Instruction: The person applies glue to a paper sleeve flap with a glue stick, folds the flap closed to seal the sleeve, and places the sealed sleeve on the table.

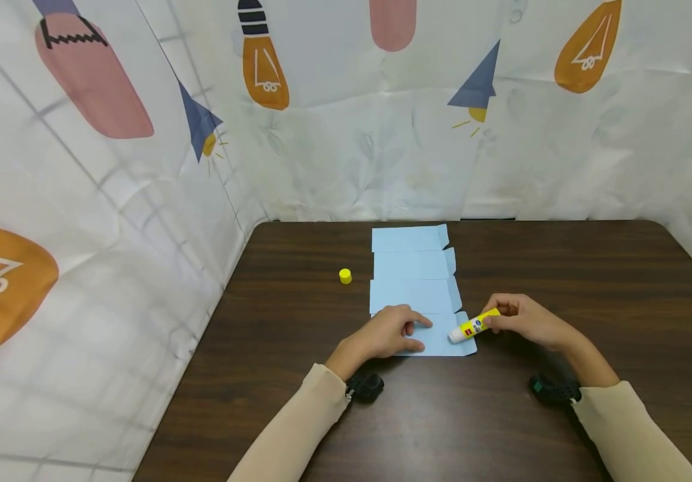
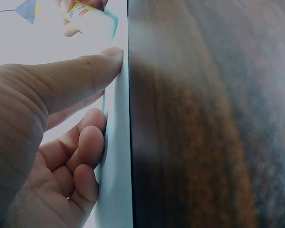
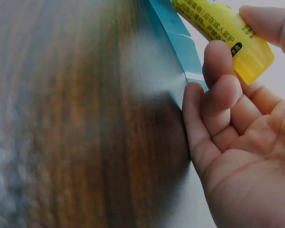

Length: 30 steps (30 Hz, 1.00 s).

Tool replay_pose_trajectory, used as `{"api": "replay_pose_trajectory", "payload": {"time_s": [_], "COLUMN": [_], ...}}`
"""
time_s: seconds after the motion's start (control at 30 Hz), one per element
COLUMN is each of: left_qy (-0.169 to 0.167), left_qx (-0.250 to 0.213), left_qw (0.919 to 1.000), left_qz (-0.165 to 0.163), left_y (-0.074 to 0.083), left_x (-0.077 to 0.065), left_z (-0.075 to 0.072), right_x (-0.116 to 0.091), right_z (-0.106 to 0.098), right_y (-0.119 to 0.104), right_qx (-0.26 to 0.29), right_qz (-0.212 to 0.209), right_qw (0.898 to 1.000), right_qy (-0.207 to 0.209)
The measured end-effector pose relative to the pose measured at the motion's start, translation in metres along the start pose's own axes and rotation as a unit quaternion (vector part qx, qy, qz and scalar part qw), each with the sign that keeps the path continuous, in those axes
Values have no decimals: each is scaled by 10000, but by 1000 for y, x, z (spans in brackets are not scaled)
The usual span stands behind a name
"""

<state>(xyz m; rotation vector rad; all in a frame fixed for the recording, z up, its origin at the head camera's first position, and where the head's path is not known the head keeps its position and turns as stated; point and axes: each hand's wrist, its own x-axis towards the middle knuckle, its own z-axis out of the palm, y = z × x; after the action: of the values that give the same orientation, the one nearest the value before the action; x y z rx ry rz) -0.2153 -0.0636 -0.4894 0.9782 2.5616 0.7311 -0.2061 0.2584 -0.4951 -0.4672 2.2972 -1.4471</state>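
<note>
A light blue card cutout point(image 1: 414, 294) with side tabs lies flat on the table, made up of several joined panels. My left hand point(image 1: 388, 333) presses on its nearest panel, thumb and index finger stretched out and the other fingers bent in. In my right hand point(image 1: 526, 323) I grip a yellow glue stick point(image 1: 475, 326) by its back end, thumb against fingers. Its uncapped white end points down-left, right at the tab on the nearest panel. The right wrist view shows the printed yellow barrel point(image 3: 218, 23) between thumb and fingertips.
A small yellow cap point(image 1: 345, 276) stands left of the card. The dark wooden table point(image 1: 593, 268) meets a white printed cloth point(image 1: 346, 161) at its back and left sides. Black wrist devices sit on both wrists.
</note>
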Motion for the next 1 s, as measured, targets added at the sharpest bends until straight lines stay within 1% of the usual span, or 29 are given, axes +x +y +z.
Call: {"api": "replay_pose_trajectory", "payload": {"time_s": [0.2,0.3,0.6,1.0], "left_qy": [-2,7,-13,-7], "left_qx": [1,-13,5,1], "left_qw": [10000,10000,10000,10000], "left_qz": [1,0,-13,-15], "left_y": [0,0,1,1], "left_x": [-1,0,0,-1], "left_z": [0,0,0,-1], "right_x": [1,1,1,1], "right_z": [2,2,0,0], "right_y": [0,-1,-2,-3], "right_qx": [-17,67,238,236], "right_qz": [74,74,46,146], "right_qw": [9995,9991,9979,9970], "right_qy": [303,419,599,717]}}
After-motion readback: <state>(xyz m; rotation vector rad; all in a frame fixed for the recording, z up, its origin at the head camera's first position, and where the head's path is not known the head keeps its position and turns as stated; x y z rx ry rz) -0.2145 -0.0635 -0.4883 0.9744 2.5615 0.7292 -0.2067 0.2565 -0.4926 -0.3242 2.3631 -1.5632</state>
